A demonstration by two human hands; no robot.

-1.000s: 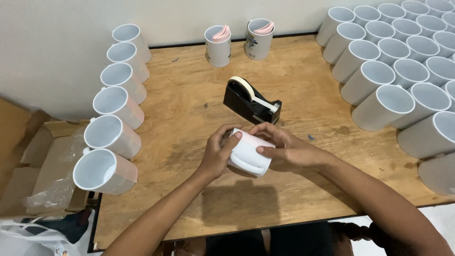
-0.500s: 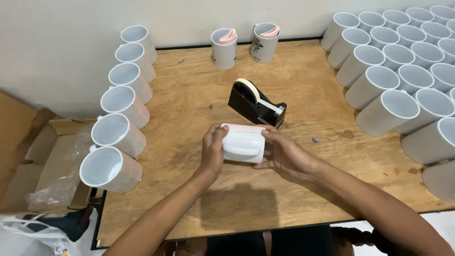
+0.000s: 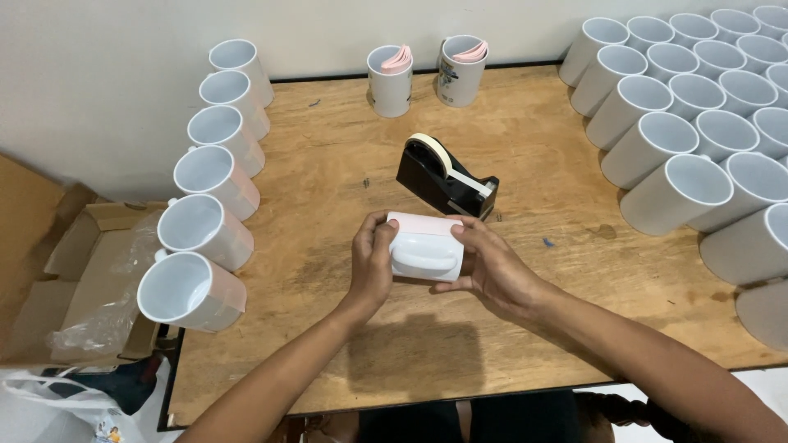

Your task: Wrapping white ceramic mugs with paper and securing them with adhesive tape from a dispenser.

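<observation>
Both hands are wrapped around a white mug (image 3: 425,248) lying sideways, handle up — left hand (image 3: 371,264) on one end, right hand (image 3: 491,267) on the other. Looks rigid, glossy, probably breakable — gripping the ends seems safest. Tape dispenser (image 3: 444,177) sits just beyond the fingers.

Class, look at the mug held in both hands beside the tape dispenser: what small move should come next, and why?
Probably the right hand reaches to the tape dispenser for a strip: the mug lies sideways, handle up, gripped at both ends with the left hand, and the tape's free end sits just behind it.
</observation>
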